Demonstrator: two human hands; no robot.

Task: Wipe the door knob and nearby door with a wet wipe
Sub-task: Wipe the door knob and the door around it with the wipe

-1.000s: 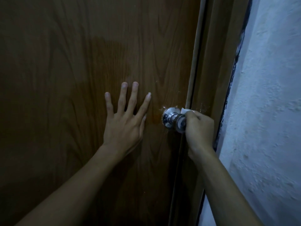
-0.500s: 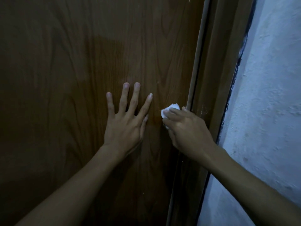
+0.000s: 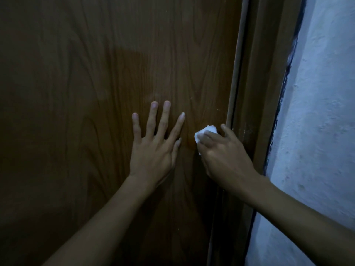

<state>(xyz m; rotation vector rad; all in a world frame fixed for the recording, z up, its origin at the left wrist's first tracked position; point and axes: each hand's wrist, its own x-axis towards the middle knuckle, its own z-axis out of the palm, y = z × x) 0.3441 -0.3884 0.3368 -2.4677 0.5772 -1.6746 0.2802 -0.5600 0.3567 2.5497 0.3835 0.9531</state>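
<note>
Dim light, head view. My left hand (image 3: 153, 150) lies flat on the door (image 3: 86, 93), fingers (image 3: 165, 120) straight and spread, holding nothing; I read it as bracing the panel.

My right hand (image 3: 222, 158) sits just beside it, at the door's edge by the frame (image 3: 255, 93). Its fingers (image 3: 206, 138) are curled over a wad of white wet wipe (image 3: 208, 129), and only a corner of the wipe shows above the knuckles. The door knob is not visible; I judge it lies under the right hand and the wipe, but cannot confirm.

Handling notes, my judgement:
- Wipe: soft, light, damp, bunches easily. Best kept balled under the fingertips with the thumb behind so it doesn't slide out.
- Knob: likely hard, smooth, slick when wet. Cup it through the wipe and twist around it rather than pinching.
- Door: stiff flat panel, may swing under pressure, hence the braced palm.

Pale rough wall (image 3: 317, 131) at right.
</note>
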